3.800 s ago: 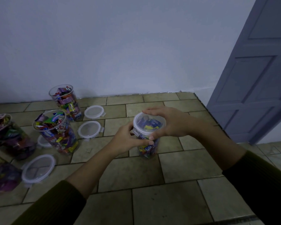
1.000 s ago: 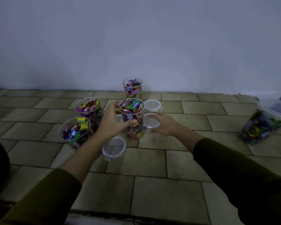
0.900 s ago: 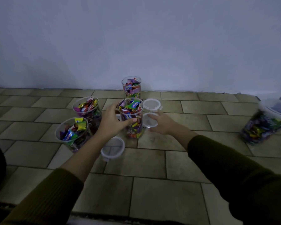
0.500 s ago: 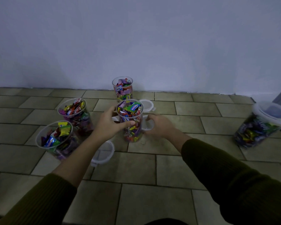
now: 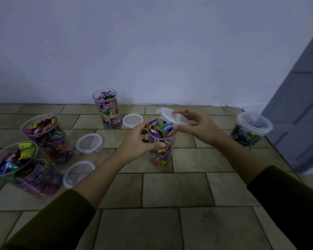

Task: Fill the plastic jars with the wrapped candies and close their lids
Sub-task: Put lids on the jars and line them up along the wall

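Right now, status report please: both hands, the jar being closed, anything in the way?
Left hand grips open jar, upright. Right hand pinches lid, tilted above its mouth, not seated. Candies heaped to the rim.

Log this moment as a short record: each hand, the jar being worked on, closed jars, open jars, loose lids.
left hand: grips the held jar by its side
right hand: holds a lid tilted over that jar's mouth, not seated
closed jar: one, far right by the door
other open jars: three, holding candies
loose lids: three, on the floor
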